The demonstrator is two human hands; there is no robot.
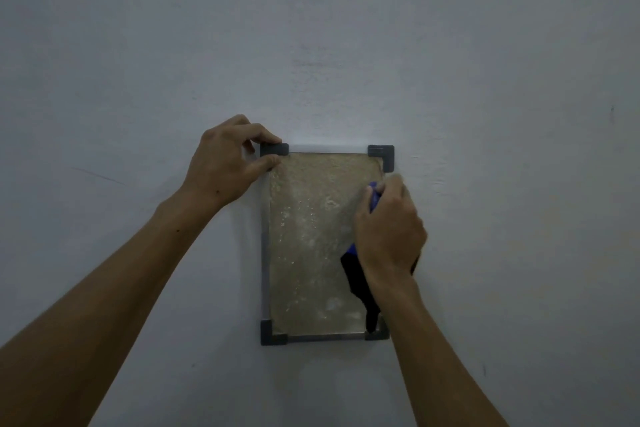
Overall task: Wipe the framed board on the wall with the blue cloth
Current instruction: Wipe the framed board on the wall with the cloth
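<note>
A small framed board hangs upright on the wall, with a thin metal frame, dark grey corner caps and a dull, speckled, dusty surface. My left hand pinches the board's top left corner cap between thumb and fingers. My right hand is closed around the blue cloth and presses it against the board's right side, below the top right corner. A dark tail of the cloth hangs down under my wrist toward the bottom right corner, which my forearm partly hides.
The plain pale wall fills the whole view around the board, with a few faint scuffs and small dark marks. Nothing else hangs near the board.
</note>
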